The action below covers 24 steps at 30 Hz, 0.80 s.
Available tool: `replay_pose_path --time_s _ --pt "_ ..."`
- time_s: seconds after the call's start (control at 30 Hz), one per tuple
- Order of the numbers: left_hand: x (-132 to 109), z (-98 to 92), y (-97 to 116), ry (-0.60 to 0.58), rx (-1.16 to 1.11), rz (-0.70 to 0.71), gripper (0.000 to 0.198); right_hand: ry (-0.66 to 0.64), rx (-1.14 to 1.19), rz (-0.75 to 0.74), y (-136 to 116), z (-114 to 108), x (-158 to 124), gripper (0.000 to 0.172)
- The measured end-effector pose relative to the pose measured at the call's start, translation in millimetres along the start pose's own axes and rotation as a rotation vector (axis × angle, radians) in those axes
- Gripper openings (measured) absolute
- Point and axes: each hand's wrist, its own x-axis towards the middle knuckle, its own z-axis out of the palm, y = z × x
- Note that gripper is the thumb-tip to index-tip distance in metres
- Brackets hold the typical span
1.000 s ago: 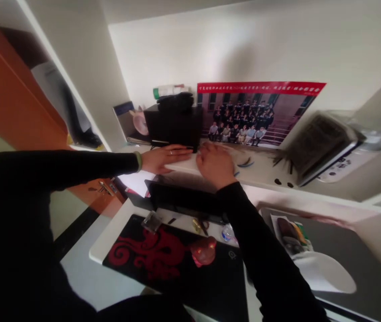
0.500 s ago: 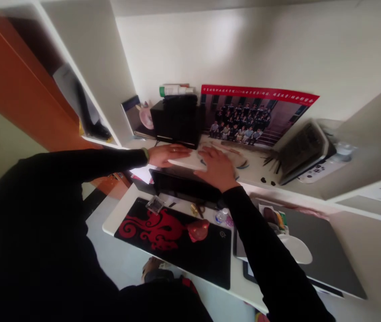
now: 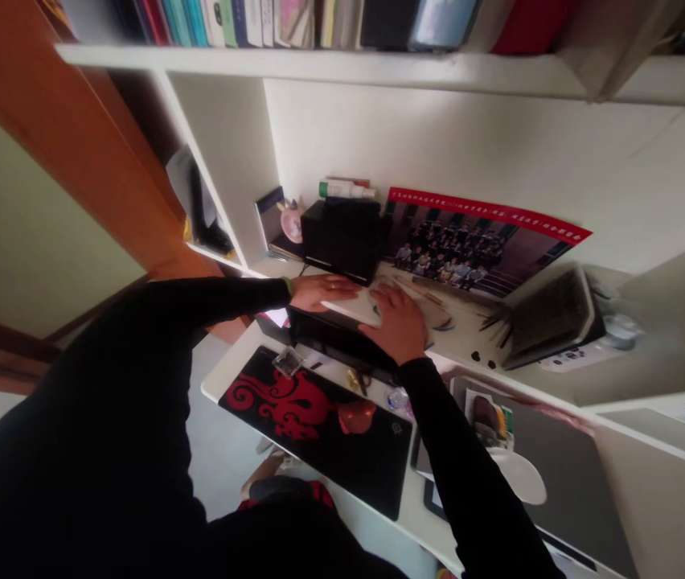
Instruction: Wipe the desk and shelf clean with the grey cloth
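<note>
My left hand lies flat with its fingers stretched over the front edge of the white shelf, just above the dark monitor. To its right, my right hand rests palm down, fingers spread, at the same edge. Whether something thin lies under its palm I cannot tell. Behind the hands stands a black box. Close to my right fingertips are thin stick-like items and a small rounded object with a blue rim.
A group photo leans against the back wall. Right of it stands a dark box-shaped item. Below lie a black and red desk mat, a small bottle, a closed grey laptop and a white oval item. Books line the upper shelf.
The view has tilted up, bringing the books on the upper shelf into sight. Both hands stay at about the same place on the shelf edge.
</note>
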Motion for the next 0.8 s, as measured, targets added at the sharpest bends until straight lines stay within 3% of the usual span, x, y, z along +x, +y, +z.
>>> replay_pose_path --time_s 0.67,0.8 --pt "-1.8 -1.5 1.3 -0.078 0.095 -0.024 0.091 0.026 -0.001 0.061 -5.9 4.8 1.0 0.077" --pt "-0.9 -0.2 4.2 -0.105 0.175 -0.063 0.094 0.061 -0.012 0.073 -5.0 8.9 -0.2 0.063"
